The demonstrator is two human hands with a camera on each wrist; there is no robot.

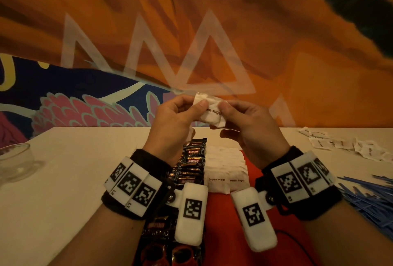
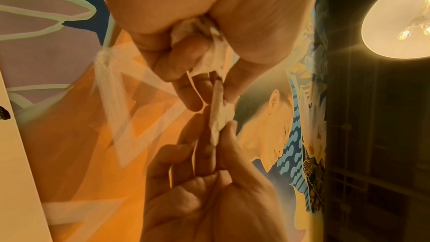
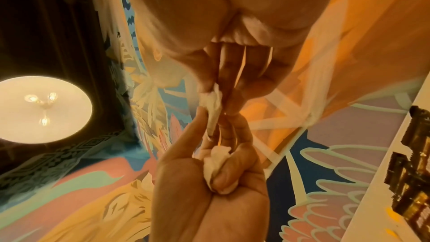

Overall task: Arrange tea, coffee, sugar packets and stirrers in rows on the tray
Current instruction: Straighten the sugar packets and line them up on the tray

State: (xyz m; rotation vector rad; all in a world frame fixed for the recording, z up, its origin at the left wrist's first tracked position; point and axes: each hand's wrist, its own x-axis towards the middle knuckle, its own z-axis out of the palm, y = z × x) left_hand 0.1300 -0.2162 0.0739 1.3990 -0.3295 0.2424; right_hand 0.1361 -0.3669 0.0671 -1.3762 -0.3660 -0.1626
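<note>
Both hands are raised above the red tray (image 1: 231, 212). Between them is a white packet printed "brown sugar" (image 1: 212, 113), seen edge-on in the left wrist view (image 2: 218, 117) and the right wrist view (image 3: 213, 109). My left hand (image 1: 191, 109) pinches its left end and my right hand (image 1: 226, 109) pinches its right end. The left hand's lower fingers also curl round a second crumpled white packet (image 3: 218, 166). On the tray lie a row of dark Kopiko coffee packets (image 1: 192, 162) and, to their right, a row of brown sugar packets (image 1: 225, 168).
A heap of blue stirrers (image 1: 365, 197) lies on the white table right of the tray. Loose white packets (image 1: 344, 144) are scattered at the back right. A glass bowl (image 1: 14, 163) stands at the left edge. A painted wall rises just behind the table.
</note>
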